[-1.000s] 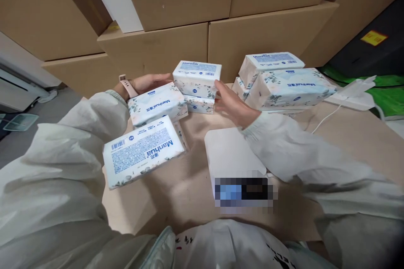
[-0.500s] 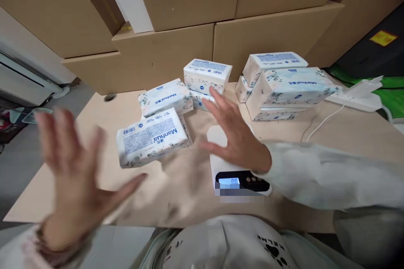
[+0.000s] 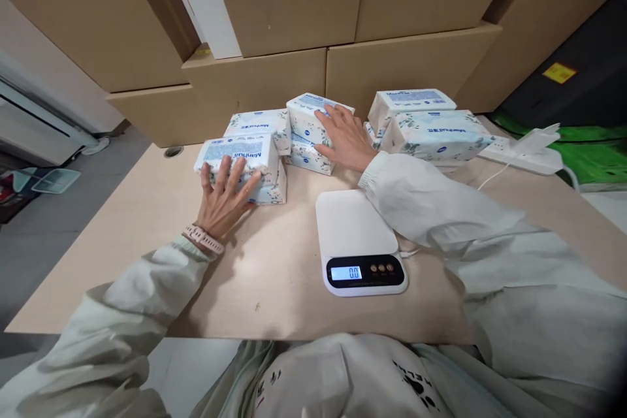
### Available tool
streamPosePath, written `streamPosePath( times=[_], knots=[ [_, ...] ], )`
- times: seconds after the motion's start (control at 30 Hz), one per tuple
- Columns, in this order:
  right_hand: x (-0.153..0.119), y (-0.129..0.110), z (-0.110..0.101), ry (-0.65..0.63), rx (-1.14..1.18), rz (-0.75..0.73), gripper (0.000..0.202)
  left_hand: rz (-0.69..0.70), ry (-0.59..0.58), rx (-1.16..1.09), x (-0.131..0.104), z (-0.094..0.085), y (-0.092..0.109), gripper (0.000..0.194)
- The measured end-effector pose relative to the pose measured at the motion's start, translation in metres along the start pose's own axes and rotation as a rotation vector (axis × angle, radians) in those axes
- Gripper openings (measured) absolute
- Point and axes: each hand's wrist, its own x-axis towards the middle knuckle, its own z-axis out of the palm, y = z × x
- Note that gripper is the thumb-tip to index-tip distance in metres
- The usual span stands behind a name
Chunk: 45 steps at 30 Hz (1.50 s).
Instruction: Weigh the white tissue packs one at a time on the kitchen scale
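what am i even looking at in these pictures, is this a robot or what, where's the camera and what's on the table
There is no robot here: the two bare hands belong to a person. Every picture comes from one camera worn on that person's head, looking forward and down, so you see roughly what they see.

On the table are stacks of soft, white and pale blue packs marked "Manhua", at the left, middle and right. Nearer the person lies a white scale, its lit display reading 0.0. Cardboard boxes stand behind.

Nothing is lifted. The left hand, fingers spread, touches the left front pack; the right hand is spread over the side of the middle pack.
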Motion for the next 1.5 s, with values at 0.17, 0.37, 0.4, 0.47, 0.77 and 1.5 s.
streamPosePath(
  times=[0.17,0.37,0.4,0.47,0.77,1.5],
  knots=[
    [0.011,0.005,-0.004,0.061,0.121,0.089,0.067,-0.107,-0.031,-0.127,0.033,0.008,-0.022,0.083],
    [0.033,0.032,0.015,0.162,0.409,0.355,0.115,-0.002,0.175,-0.384,0.072,0.011,0.031,0.084],
    [0.035,0.034,0.02,0.157,0.443,0.366,0.115,-0.001,0.208,-0.424,0.08,0.011,0.043,0.082],
    [0.037,0.034,0.026,0.163,0.453,0.365,0.107,-0.036,0.252,-0.512,0.097,0.01,0.062,0.079],
    [-0.025,0.027,0.014,0.203,0.485,0.149,0.095,-0.448,0.25,-1.161,0.125,0.037,0.079,0.094],
    [-0.208,-0.023,-0.048,0.321,0.373,0.0,0.058,-0.624,0.179,-1.402,0.046,-0.021,0.198,0.046]
  ],
)
